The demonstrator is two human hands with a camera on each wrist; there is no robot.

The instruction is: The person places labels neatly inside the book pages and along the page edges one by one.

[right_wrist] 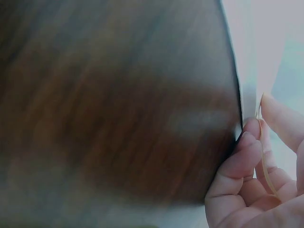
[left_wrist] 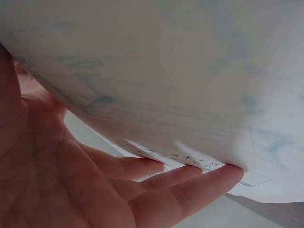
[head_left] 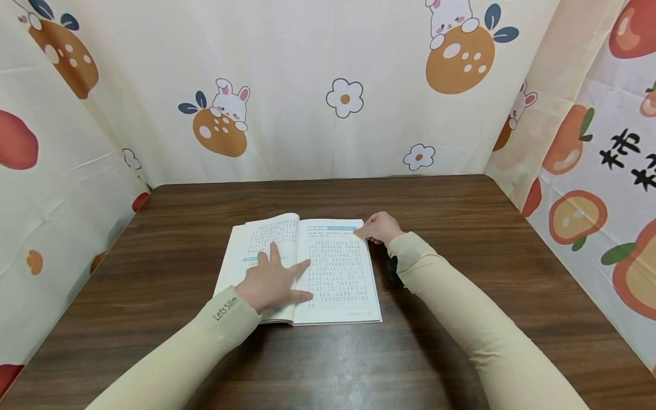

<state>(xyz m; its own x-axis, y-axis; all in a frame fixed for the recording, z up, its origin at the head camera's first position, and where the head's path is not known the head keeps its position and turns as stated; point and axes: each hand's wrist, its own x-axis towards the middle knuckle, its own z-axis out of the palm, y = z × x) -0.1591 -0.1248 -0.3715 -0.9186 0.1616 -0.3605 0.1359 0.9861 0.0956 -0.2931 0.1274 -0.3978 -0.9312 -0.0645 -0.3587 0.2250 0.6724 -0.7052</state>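
Book [head_left: 299, 247] spread flat near the middle of the dark wood-grain surface [head_left: 338, 370], and look at how it lies: heads of the pages towards the patterned cloth wall [head_left: 287, 68], feet towards the person! Its fold runs almost straight away from the body, and each page's long axis goes the same way.

Now the hands. Left hand [head_left: 274, 279]: grip wide, fingers splayed, nothing clasped, lying over the left page [head_left: 233, 262], with thumb and forefinger reaching across the fold onto the right page [head_left: 340, 279]. From the left wrist, fingertips touch the paper, and pale blue drawing marks show faintly on it.

Over to the right hand [head_left: 380, 228], and here's a tight one: fingers curled, grip closed to a pinch on the right page's far outer corner. The right wrist view has the thin paper edge right there between thumb and fingers.

Writing, then! Black lettering on the left sleeve [head_left: 225, 310] reads "LetsSlim". Rows of small characters run down both pages beneath teal heading bands, too tiny to make out. On the right-side cloth [head_left: 594, 171], a big brushed 柿, the character beside it cut by the frame edge.
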